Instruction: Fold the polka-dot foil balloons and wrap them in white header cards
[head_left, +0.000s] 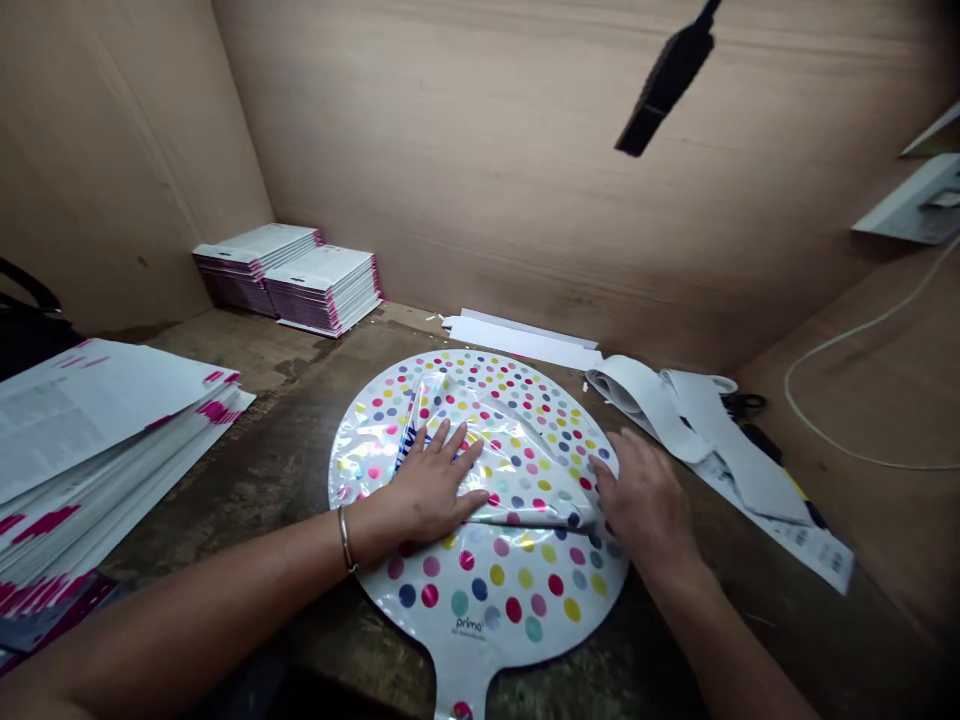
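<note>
A round, flat foil balloon with coloured dots lies on the dark table, its neck pointing toward me. On top of it rests a folded, shiny dotted piece with blue lettering partly covered by my fingers. My left hand, with a bangle at the wrist, presses flat on that folded piece, fingers spread. At the balloon's right edge is my right hand, its thumb over the rim and its fingers slightly blurred; whether it pinches the edge is unclear.
Stacks of printed cards stand at the back left and nearer left. White paper strips lie along the back wall. At right are a curled label strip, black scissors and a cable. A black strap hangs above.
</note>
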